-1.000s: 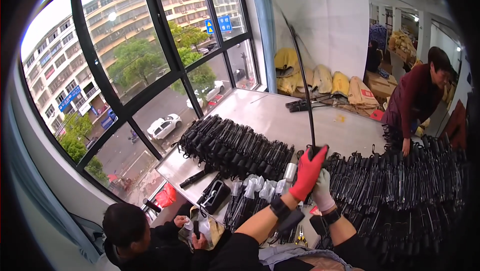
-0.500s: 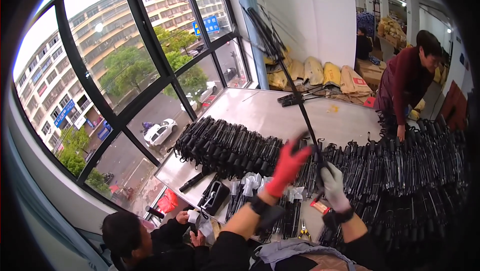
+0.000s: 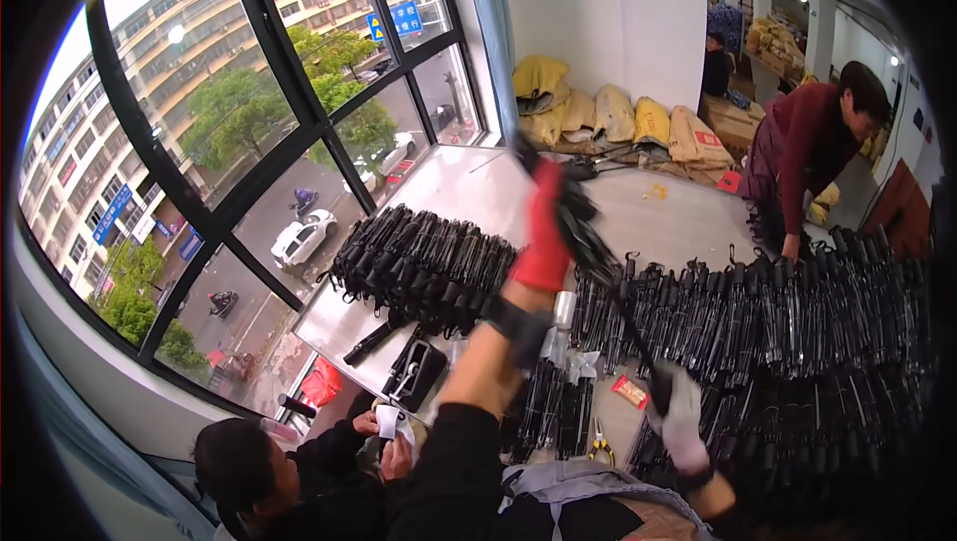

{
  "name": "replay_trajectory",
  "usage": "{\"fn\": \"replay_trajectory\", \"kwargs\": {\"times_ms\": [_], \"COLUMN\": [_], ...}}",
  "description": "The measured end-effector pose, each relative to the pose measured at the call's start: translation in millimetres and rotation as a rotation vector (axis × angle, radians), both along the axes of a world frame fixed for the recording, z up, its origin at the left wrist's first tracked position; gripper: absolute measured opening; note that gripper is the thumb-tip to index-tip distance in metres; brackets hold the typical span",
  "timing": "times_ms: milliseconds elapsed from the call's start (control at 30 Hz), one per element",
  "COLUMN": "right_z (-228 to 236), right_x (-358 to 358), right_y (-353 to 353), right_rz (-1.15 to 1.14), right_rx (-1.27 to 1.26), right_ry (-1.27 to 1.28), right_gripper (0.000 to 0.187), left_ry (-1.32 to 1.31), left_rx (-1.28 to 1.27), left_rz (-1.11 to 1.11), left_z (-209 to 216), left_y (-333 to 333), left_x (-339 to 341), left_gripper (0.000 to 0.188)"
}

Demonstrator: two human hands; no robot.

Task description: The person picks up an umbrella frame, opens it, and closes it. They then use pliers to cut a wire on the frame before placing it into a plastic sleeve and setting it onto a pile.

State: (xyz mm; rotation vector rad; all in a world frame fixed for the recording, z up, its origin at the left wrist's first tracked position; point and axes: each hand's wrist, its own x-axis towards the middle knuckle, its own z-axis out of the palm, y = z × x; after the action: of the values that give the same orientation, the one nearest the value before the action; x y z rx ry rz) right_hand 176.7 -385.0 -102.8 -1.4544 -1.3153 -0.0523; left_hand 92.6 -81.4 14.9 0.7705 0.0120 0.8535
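A black folding umbrella frame (image 3: pixel 620 314) slants between my two gloved hands above the table. My left hand (image 3: pixel 544 232), in a red glove with dark fingertips, is closed around the bunched ribs at its upper end; motion blurs the fingers. Its lower end is gripped by my right hand (image 3: pixel 682 419), in a pale grey glove. Beneath the frame, similar black umbrella frames (image 3: pixel 738 327) lie packed in rows. Some below my left wrist have clear plastic (image 3: pixel 563 310) over them.
At the left, a co-worker (image 3: pixel 239 476) handles a white piece; another person (image 3: pixel 812 157) reaches to the rows at the far right. Pliers (image 3: pixel 600 441), a small red packet (image 3: pixel 630 391) and a black device (image 3: pixel 415 373) lie on the table (image 3: pixel 478 177). Yellow sacks (image 3: pixel 613 114) stand behind.
My left hand has slid up from the shaft to the ribs. The frame's upper end has come down and it looks shorter. My right hand has moved lower, toward me.
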Motion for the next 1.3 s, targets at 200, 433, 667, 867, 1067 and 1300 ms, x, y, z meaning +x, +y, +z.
{"fn": "replay_trajectory", "kwargs": {"times_ms": [200,433,667,867,1067,1300], "right_z": [42.0,60.4,9.7,14.9,-14.6,-16.6], "right_x": [5.4,-20.2,-9.1,-16.6,2.8,11.7], "right_y": [64.9,84.2,111.4,114.3,87.8,-42.7], "right_rz": [0.623,0.416,0.232,0.437,0.406,0.578], "right_rx": [-0.257,-0.273,-0.120,-0.180,-0.230,-0.337], "right_ry": [0.987,0.748,0.382,0.488,0.531,0.831], "right_gripper": [0.040,0.025,0.032,0.040,0.030,0.041], "left_ry": [0.121,0.246,0.097,0.255,0.238,-0.027], "left_rx": [-0.178,0.028,-0.096,0.010,0.049,-0.226], "left_rz": [0.130,0.211,0.161,0.487,0.309,0.471], "left_z": [-4.3,-33.4,-76.7,-64.8,-87.6,-21.3], "left_y": [-100.5,-91.3,-115.4,-119.0,-142.9,-4.0], "left_x": [-2.0,-15.5,11.9,4.9,-3.9,-124.8], "left_gripper": [0.037,0.032,0.032,0.029,0.029,0.069]}}
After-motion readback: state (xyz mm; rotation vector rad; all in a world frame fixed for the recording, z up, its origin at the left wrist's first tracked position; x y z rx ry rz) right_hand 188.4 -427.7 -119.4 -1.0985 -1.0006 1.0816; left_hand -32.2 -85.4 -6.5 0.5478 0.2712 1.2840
